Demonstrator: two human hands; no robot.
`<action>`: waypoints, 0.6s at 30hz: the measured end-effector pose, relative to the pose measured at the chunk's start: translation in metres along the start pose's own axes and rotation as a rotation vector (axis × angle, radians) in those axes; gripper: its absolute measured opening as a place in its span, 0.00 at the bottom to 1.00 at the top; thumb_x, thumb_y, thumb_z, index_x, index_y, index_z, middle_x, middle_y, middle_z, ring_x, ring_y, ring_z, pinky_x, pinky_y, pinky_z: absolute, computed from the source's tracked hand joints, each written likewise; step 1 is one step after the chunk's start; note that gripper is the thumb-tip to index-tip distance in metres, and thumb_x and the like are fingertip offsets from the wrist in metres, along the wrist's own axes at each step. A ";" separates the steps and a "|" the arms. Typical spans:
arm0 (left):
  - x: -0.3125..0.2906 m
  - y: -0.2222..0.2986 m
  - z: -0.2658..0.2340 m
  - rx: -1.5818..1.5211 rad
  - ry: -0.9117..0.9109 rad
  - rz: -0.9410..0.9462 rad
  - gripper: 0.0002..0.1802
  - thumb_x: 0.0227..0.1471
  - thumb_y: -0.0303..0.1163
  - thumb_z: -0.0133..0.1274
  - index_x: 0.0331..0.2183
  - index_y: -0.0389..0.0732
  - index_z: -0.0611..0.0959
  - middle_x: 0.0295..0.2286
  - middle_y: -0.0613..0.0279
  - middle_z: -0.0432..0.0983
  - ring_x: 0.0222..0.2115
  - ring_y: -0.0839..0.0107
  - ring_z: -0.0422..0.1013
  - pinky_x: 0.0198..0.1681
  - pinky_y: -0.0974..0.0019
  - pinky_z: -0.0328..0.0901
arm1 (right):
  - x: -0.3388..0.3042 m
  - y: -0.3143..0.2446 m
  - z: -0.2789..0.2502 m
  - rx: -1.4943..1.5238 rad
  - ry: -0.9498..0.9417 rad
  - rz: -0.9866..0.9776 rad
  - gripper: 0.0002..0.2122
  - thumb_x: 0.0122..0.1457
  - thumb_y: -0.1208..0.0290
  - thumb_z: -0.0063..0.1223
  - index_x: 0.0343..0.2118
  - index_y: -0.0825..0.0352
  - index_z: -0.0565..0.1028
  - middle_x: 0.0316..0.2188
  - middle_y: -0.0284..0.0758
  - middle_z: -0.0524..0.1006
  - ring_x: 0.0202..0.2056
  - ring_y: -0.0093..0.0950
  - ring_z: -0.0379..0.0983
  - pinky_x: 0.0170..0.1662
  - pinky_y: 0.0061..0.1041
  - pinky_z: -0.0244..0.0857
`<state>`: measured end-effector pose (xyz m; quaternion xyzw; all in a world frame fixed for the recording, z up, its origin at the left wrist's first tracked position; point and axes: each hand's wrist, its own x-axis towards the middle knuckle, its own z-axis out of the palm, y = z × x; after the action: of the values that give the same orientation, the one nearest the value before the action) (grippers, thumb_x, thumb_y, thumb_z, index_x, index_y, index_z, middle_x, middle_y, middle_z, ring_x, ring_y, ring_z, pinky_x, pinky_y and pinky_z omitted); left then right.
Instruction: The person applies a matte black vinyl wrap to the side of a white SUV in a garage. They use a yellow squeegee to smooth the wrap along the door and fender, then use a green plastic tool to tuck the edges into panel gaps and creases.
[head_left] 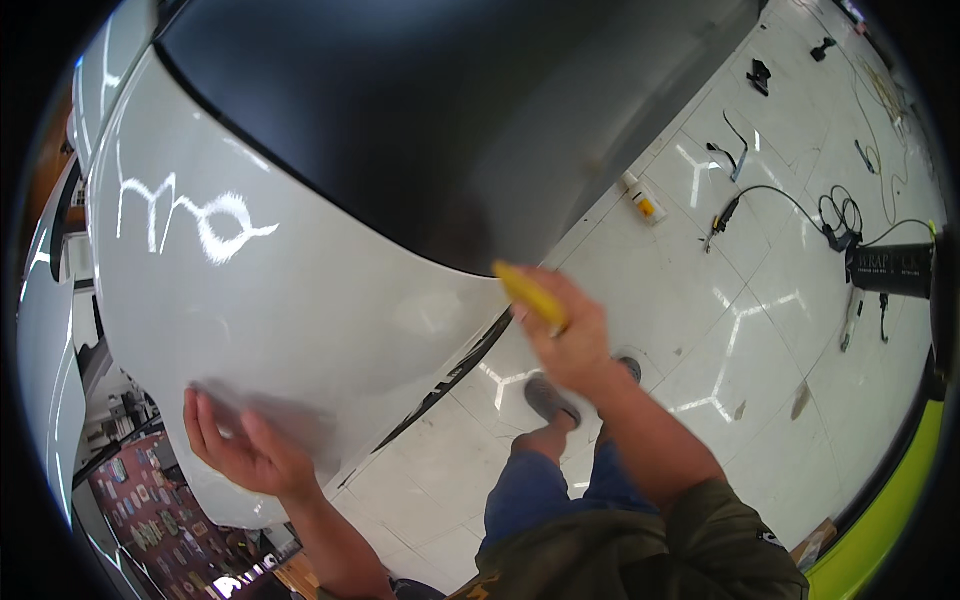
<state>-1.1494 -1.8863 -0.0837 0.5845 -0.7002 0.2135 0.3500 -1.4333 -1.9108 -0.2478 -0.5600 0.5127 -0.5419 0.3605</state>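
Note:
A glossy light-grey car body panel [300,290] curves across the left and middle. Beyond it spreads a smooth dark surface [400,130], meeting the grey along a thin black line. My left hand [245,445] rests fingers apart near the panel's lower left, its palm side partly hidden. At the corner where grey meets dark, my right hand [572,335] grips a yellow squeegee [525,290], slightly blurred, with its tip close to the dark surface's edge. A ragged black strip [455,375] runs down the grey panel's right edge below that hand.
On the tiled floor [760,350] lie a white and yellow bottle [643,200], a corded tool [722,222] and several small black tools. A black cylinder [890,270] stands at right, above a lime-green edge [880,520]. A board of small items [150,500] shows lower left.

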 end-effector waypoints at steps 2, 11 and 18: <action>0.002 -0.001 -0.002 0.105 -0.045 0.081 0.22 0.61 0.30 0.46 0.53 0.27 0.71 0.57 0.42 0.56 0.58 0.52 0.59 0.58 0.52 0.61 | 0.034 -0.031 -0.023 0.093 0.018 0.086 0.16 0.57 0.73 0.57 0.49 0.63 0.73 0.35 0.39 0.77 0.35 0.40 0.75 0.41 0.33 0.70; 0.005 0.011 0.006 0.198 -0.089 0.171 0.22 0.60 0.31 0.48 0.53 0.29 0.73 0.56 0.48 0.57 0.60 0.54 0.58 0.60 0.54 0.60 | 0.094 -0.068 -0.047 -0.180 -0.273 -0.203 0.09 0.57 0.71 0.56 0.39 0.67 0.74 0.29 0.39 0.75 0.29 0.41 0.72 0.33 0.36 0.66; 0.008 0.014 0.007 0.218 -0.117 0.182 0.24 0.58 0.33 0.50 0.53 0.29 0.71 0.57 0.46 0.54 0.60 0.51 0.55 0.59 0.50 0.60 | 0.055 -0.007 -0.020 -0.231 -0.157 -0.450 0.16 0.47 0.80 0.60 0.41 0.66 0.73 0.33 0.36 0.75 0.32 0.37 0.72 0.33 0.32 0.68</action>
<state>-1.1655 -1.8932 -0.0805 0.5648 -0.7419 0.2848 0.2223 -1.4581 -1.9594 -0.2252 -0.7377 0.4043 -0.5011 0.2031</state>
